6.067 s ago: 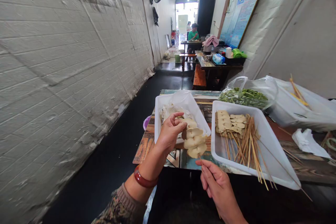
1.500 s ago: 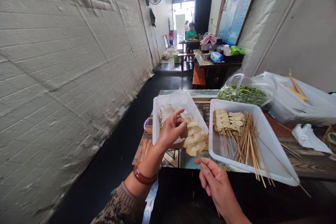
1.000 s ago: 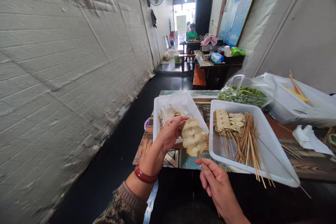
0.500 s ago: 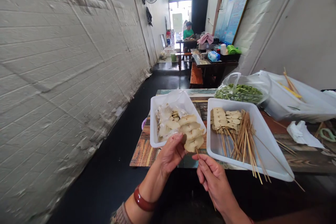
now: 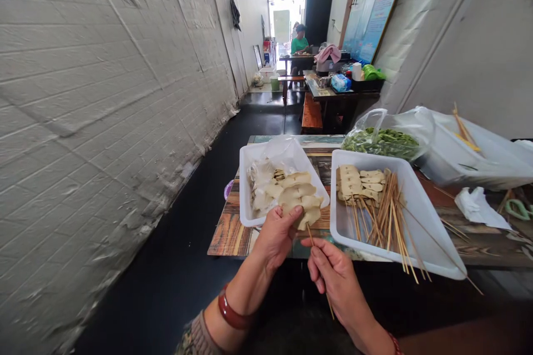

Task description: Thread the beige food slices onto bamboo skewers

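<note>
Head view: here's the skewer (image 5: 309, 231) right ahead of me, long axis running away and slightly left, pale slices (image 5: 303, 195) by the white tray's (image 5: 244, 191) near corner. My right hand (image 5: 332, 267) pinches its bare length; my left hand (image 5: 275, 237), nearer the slices, grips their edge, thumb on top.

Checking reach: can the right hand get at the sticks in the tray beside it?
Probably yes: nothing blocks the way and some sticks overhang the tray, though the right hand holds another stick.
</note>
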`<state>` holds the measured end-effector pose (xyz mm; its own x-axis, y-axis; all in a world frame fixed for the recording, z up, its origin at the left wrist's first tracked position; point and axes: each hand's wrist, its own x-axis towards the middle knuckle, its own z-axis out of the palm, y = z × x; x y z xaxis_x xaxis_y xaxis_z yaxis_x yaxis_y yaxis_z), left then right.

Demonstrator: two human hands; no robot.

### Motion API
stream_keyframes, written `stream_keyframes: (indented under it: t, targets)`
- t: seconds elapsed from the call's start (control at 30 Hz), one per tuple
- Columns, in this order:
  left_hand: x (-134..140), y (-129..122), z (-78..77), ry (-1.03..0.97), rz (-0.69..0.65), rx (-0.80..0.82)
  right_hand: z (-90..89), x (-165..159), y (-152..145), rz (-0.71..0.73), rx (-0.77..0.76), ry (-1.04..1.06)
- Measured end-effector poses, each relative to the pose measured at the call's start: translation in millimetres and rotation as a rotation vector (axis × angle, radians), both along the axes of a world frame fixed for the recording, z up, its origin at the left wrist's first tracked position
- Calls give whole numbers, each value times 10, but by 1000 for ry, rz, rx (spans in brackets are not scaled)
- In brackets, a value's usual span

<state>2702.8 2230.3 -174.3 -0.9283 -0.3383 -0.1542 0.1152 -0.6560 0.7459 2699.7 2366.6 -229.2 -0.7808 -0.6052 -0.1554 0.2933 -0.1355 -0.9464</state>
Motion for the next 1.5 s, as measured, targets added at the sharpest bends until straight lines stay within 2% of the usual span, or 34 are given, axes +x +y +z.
stream_keyframes:
  t: [0.1,0.23,1.0,1.23,1.33,1.43,1.5]
  targets:
    - [-20,-28,1,2,44,-8,-53,37,19,12,48,28]
    - [-26,-35,11,-7,-3,4,-97,51,37,-13,84,51]
    - [-94,118,60,-81,14,-35,-77,-5,75,-45,60,62]
    - [-54,137,-17,-41,-35,-17,-71,2,103,-58,45,53]
    - [-71,81,-8,-19,0,24,-57,5,122,-61,45,44]
    - [-109,6,39,-12,91,66,-62,14,129,-48,42,36]
    - [-138,-34,65,-9,91,67,-72,23,130,-36,40,36]
